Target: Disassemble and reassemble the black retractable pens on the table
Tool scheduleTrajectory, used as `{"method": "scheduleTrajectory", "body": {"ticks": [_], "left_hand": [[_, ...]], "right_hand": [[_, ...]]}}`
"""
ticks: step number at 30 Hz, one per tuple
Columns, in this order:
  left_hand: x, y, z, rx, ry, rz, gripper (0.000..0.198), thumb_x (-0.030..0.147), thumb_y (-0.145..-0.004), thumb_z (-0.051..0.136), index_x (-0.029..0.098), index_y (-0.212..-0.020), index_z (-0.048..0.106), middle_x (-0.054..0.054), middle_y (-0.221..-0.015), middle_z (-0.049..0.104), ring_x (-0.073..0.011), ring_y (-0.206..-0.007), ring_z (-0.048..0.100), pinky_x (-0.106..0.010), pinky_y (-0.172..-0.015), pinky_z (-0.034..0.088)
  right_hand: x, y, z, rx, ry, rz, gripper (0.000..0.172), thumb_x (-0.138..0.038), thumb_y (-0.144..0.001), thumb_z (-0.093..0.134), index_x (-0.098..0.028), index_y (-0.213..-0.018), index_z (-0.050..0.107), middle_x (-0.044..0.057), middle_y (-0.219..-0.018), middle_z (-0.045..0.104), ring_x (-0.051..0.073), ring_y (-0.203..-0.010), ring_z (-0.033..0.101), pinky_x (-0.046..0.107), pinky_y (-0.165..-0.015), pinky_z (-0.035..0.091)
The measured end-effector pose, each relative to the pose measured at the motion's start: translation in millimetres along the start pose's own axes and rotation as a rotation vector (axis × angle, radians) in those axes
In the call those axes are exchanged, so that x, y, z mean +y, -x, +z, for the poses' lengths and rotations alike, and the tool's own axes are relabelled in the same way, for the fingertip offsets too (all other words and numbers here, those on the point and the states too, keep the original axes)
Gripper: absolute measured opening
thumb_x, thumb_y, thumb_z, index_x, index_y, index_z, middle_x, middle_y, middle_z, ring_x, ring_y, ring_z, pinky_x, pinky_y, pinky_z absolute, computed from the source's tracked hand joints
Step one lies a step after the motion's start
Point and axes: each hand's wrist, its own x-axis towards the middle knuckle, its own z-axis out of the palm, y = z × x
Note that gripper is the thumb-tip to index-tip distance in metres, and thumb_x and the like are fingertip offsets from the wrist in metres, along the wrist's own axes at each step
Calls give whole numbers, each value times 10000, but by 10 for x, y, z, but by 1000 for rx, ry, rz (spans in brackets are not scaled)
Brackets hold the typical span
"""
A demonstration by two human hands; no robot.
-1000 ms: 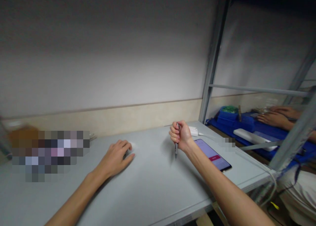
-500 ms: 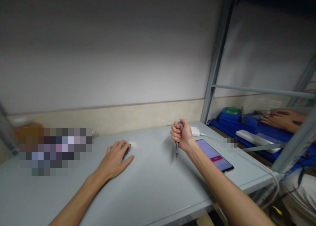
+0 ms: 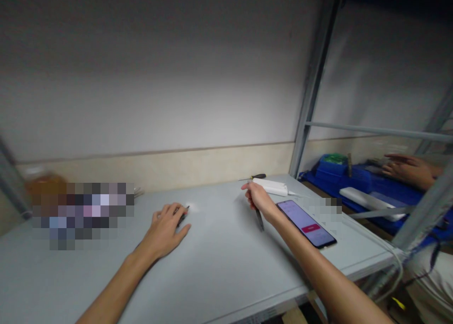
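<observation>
My left hand rests on the grey tabletop, fingers bent over a dark slim object whose pointed tip sticks out past the index finger. The thumb stands apart from the fingers, and most of that object is hidden. Held above the table, my right hand is closed around a pen, which slants downward out of the fist. Just right of that wrist lies a phone with its screen lit.
Behind my right hand lie a white power strip and a dark-handled screwdriver. A blurred-out heap sits at left. The bunk's metal post rises at right. Beyond it, another person's hands are over a blue surface.
My right hand has turned and moved slightly left, tilting the pen and uncovering more of the power strip and the screwdriver. My left hand stays in place. The other person's hands shifted a little.
</observation>
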Motion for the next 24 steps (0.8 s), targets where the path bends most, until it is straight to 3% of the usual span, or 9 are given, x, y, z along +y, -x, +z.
{"method": "scheduleTrajectory", "body": {"ticks": [4,9,16,24], "left_hand": [[-10,4,-7,8,-78,-30,275,345,-798,417,205,-1003,537,-87,-1045,518,-247,-977,438,-399,-809,332],[13,5,-40,-1,-150,-39,240,306,-781,422,200,-957,547,-79,-992,523,-244,-948,439,-378,-782,330],[7,-3,-12,-47,-150,-39,188,232,-795,387,184,-860,557,-77,-937,548,-232,-924,439,-358,-761,326],[36,1,-40,-64,-144,-39,192,207,-802,378,172,-849,560,-84,-929,592,-239,-925,445,-362,-756,308]], "right_hand": [[105,85,20,55,707,-279,218,-227,-814,381,-125,-892,558,92,-788,607,173,-738,562,253,-653,373],[153,201,-4,-28,1122,-244,270,-193,-834,379,-118,-1026,553,147,-936,619,220,-858,568,280,-700,367],[242,196,-111,-14,1353,-207,258,-171,-830,404,-104,-951,622,181,-1006,593,278,-1016,460,358,-781,352],[309,188,-160,26,1384,-170,261,-146,-828,405,-109,-974,619,190,-1035,568,287,-1002,480,376,-781,340]]}}
